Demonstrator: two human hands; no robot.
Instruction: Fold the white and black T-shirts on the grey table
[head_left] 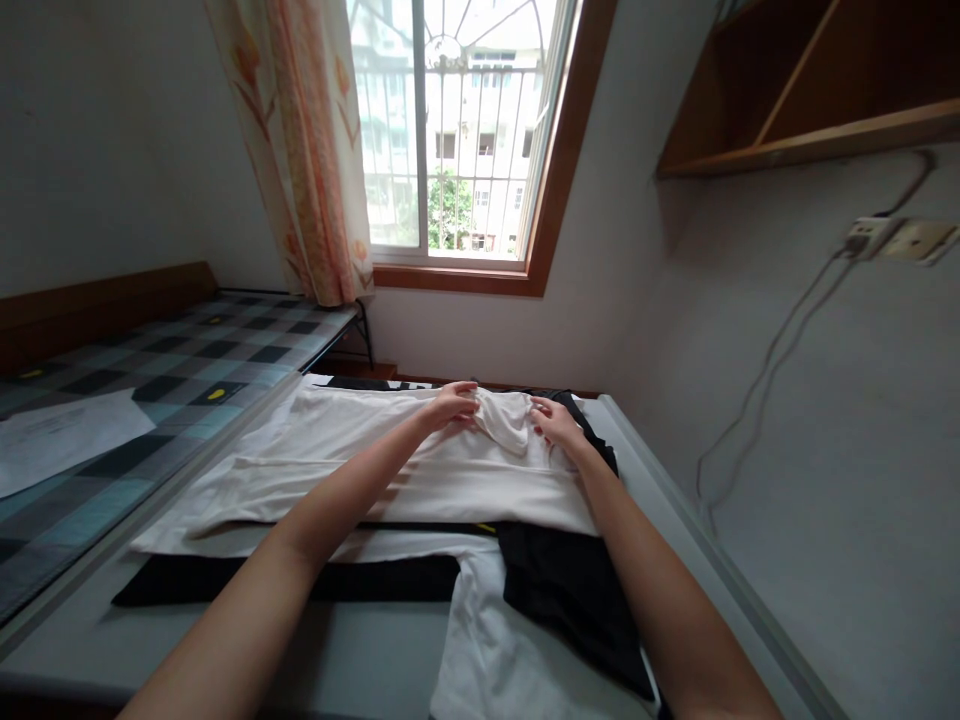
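A white shirt (480, 490) lies spread on a pale table top, part of its cloth folded over in loose wrinkles. At its far side my left hand (452, 404) pinches the edge of a raised fold. My right hand (556, 424) grips the same bunched cloth a short way to the right, its fingertips partly hidden by the fabric. Beneath the white shirt, a black garment (570, 590) shows along the near side, with a short sleeve at the right. Another white sleeve (491, 640) hangs toward me from the layers.
The pale table (382, 655) has a raised rim. To the left stands a bed with a checked mattress (247, 335), papers (71, 435) lying on it. A curtain (315, 150) hangs beside a barred window (480, 140). Shelves (810, 90) and a cable (757, 385) are on the right wall.
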